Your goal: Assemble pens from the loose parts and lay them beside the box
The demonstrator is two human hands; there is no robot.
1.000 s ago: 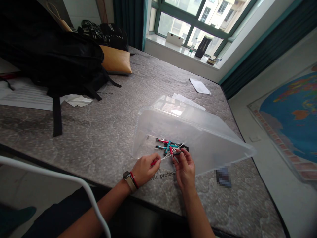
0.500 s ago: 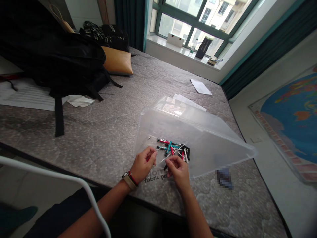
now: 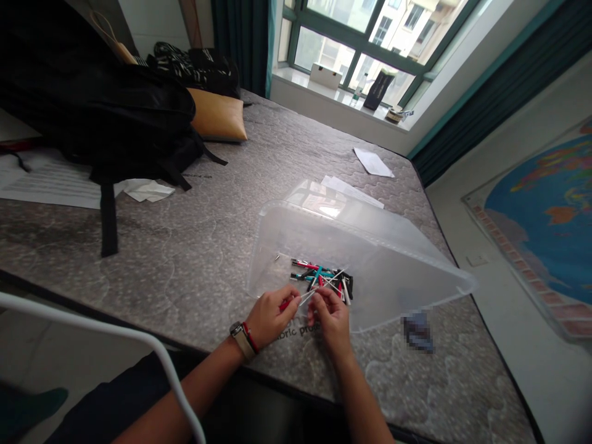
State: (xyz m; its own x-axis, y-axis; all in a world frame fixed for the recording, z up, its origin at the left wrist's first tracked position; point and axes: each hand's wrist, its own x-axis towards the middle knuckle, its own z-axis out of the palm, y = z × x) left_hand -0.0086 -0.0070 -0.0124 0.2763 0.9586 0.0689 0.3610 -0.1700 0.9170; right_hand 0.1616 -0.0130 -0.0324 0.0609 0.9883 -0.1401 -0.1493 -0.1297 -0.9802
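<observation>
Fingers of left hand and right hand pinched on thin white refill between them

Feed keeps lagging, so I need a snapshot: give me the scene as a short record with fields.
surface: grey quilted mattress
left hand: pinches a red pen piece with a thin white rod
right hand: fingers closed at the rod's other end
container: clear plastic bin, on its side
in bin: pile of pen parts, red, teal, black
far left: black backpack
</observation>
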